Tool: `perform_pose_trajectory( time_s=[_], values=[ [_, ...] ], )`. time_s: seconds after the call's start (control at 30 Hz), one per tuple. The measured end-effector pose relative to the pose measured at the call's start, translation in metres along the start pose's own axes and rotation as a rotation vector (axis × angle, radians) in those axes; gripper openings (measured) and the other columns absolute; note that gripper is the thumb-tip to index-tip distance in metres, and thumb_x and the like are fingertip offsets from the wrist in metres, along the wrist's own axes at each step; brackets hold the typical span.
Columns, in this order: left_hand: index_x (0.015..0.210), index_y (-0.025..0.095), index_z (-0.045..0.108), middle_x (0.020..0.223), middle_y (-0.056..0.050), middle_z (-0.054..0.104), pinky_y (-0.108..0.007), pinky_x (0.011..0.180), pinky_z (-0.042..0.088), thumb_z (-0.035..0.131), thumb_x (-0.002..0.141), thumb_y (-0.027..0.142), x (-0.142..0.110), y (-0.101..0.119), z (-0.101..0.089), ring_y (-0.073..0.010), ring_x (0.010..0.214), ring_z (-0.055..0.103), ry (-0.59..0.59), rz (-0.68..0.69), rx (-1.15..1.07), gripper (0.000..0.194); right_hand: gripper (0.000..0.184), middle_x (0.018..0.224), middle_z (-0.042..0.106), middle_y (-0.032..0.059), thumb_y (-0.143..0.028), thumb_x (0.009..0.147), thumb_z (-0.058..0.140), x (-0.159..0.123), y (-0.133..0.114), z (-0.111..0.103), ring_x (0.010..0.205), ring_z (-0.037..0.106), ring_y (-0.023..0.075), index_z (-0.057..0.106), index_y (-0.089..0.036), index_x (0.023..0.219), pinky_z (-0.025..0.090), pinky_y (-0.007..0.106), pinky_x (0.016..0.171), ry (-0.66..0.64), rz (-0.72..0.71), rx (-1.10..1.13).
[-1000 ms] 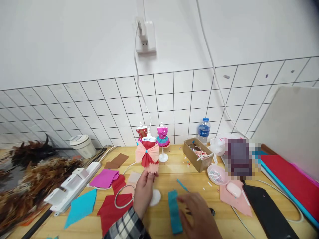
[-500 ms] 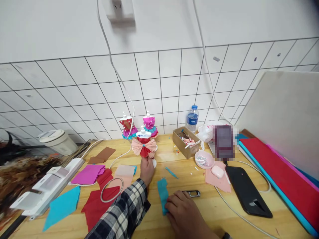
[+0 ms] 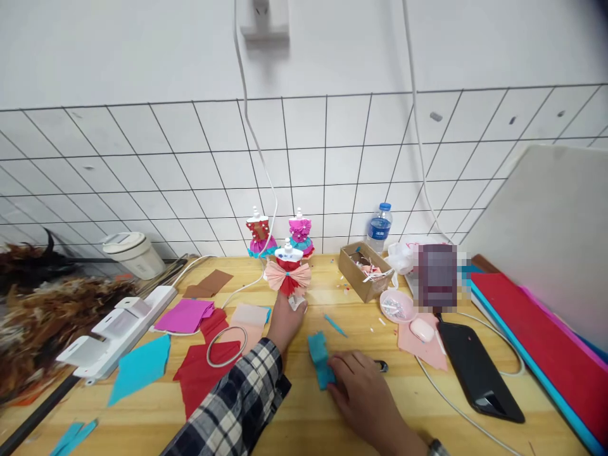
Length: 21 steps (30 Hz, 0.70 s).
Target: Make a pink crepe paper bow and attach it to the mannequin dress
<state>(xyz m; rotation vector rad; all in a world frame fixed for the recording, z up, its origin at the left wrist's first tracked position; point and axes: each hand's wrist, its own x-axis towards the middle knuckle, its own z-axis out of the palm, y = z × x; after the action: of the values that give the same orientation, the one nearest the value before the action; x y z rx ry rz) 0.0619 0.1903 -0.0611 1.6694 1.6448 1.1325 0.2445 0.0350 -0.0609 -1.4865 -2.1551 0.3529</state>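
Note:
My left hand [image 3: 286, 320] is closed around the lower part of a small white dress-form mannequin [image 3: 287, 254], held upright. The mannequin wears a red paper top with a pleated peach bow [image 3: 298, 277]. Its base is mostly hidden by my fingers. My right hand [image 3: 363, 392] lies low over the table, fingers bent, gripping the right edge of a blue crepe paper strip [image 3: 317, 354]. Partly covered by that hand is a dark metal-edged tool [image 3: 381, 366]. Between the hands and the box lies a thin blue paper scrap [image 3: 335, 325].
Two dressed mannequins, one red [image 3: 259, 234] and one pink [image 3: 300, 231], stand by the wall. A cardboard box [image 3: 365, 285], pink bowl [image 3: 396, 306], water bottle [image 3: 379, 227] and black phone [image 3: 479, 370] are right. Left are coloured paper sheets [image 3: 140, 367] and a power strip [image 3: 118, 329].
The view has shifted slightly left, so things appear farther right. My right hand now covers more of the dark tool. My left hand still holds the mannequin.

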Motion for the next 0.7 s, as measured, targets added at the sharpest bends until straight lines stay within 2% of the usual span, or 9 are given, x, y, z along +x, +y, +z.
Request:
perform_pose_trajectory(
  time_s=[0.1,0.17,0.3,0.37,0.43,0.5,0.57,0.63,0.7],
  values=[
    [0.116,0.01,0.055,0.115,-0.019,0.064,-0.045,0.091,0.047,0.069,0.065,0.016,-0.016,-0.001,-0.018,-0.0322,0.108,0.061,-0.019,0.023,0.103,0.053,0.015,0.101,0.066,0.002,-0.017,0.085,0.062,0.001,-0.001,0.001,0.092,0.054,0.0228,0.063,-0.025,0.098,0.037,0.036,0.08,0.013,0.006,-0.037],
    [0.114,0.008,0.057,0.117,-0.021,0.062,-0.049,0.097,0.044,0.068,0.062,0.011,-0.034,-0.002,-0.037,-0.0348,0.112,0.058,-0.029,0.057,0.162,0.053,0.01,0.098,0.066,0.0021,-0.018,0.088,0.059,0.002,-0.001,0.002,0.09,0.054,0.0232,0.063,-0.024,0.094,0.037,0.036,0.078,0.031,0.024,-0.086],
    [0.105,0.017,0.065,0.113,-0.013,0.063,-0.048,0.102,0.04,0.054,0.074,0.009,-0.083,-0.013,-0.094,-0.0295,0.112,0.056,-0.039,0.19,0.233,0.034,0.013,0.104,0.066,0.0047,-0.017,0.089,0.055,0.001,0.004,0.003,0.092,0.054,0.0245,0.061,-0.023,0.099,0.037,0.038,0.079,0.124,0.062,-0.183],
    [0.096,0.022,0.068,0.102,-0.009,0.066,-0.041,0.092,0.047,0.046,0.083,0.012,-0.106,-0.028,-0.127,-0.0252,0.103,0.06,-0.082,0.354,0.32,0.027,0.017,0.115,0.064,0.007,-0.015,0.089,0.053,-0.002,0.006,0.003,0.096,0.054,0.0252,0.059,-0.021,0.104,0.038,0.039,0.081,0.184,0.044,-0.213],
    [0.096,0.023,0.069,0.102,-0.009,0.066,-0.04,0.087,0.048,0.045,0.087,0.015,-0.121,-0.047,-0.157,-0.0244,0.098,0.06,-0.026,0.446,0.479,0.027,0.02,0.122,0.061,0.0086,-0.016,0.09,0.052,-0.005,0.004,0.005,0.1,0.053,0.0259,0.058,-0.021,0.108,0.038,0.04,0.083,0.229,-0.006,-0.224],
    [0.103,0.023,0.068,0.105,-0.009,0.066,-0.043,0.087,0.049,0.05,0.088,0.023,-0.129,-0.066,-0.179,-0.0257,0.098,0.06,0.015,0.429,0.594,0.024,0.022,0.121,0.062,0.0079,-0.016,0.09,0.051,-0.005,-0.007,0.009,0.1,0.053,0.0255,0.057,-0.021,0.11,0.038,0.04,0.085,0.24,-0.072,-0.2],
    [0.109,0.024,0.067,0.113,-0.01,0.065,-0.045,0.09,0.048,0.055,0.087,0.03,-0.132,-0.079,-0.192,-0.0274,0.104,0.059,0.011,0.387,0.647,0.026,0.022,0.118,0.064,0.0055,-0.016,0.09,0.05,-0.001,-0.029,0.018,0.102,0.053,0.0245,0.059,-0.024,0.109,0.037,0.04,0.089,0.209,-0.138,-0.147],
    [0.116,0.025,0.065,0.121,-0.01,0.063,-0.046,0.093,0.047,0.057,0.086,0.032,-0.132,-0.086,-0.195,-0.0286,0.111,0.058,-0.028,0.348,0.651,0.031,0.024,0.121,0.064,0.0028,-0.015,0.089,0.05,0.01,-0.058,0.031,0.108,0.052,0.0237,0.06,-0.026,0.109,0.034,0.039,0.095,0.133,-0.19,-0.095],
    [0.12,0.025,0.063,0.124,-0.01,0.063,-0.047,0.095,0.046,0.058,0.085,0.032,-0.132,-0.088,-0.193,-0.0288,0.113,0.057,-0.06,0.321,0.639,0.036,0.033,0.132,0.058,0.0022,-0.018,0.088,0.053,0.028,-0.088,0.046,0.116,0.049,0.0244,0.057,-0.026,0.119,0.032,0.039,0.099,0.038,-0.243,-0.088]
  ],
)
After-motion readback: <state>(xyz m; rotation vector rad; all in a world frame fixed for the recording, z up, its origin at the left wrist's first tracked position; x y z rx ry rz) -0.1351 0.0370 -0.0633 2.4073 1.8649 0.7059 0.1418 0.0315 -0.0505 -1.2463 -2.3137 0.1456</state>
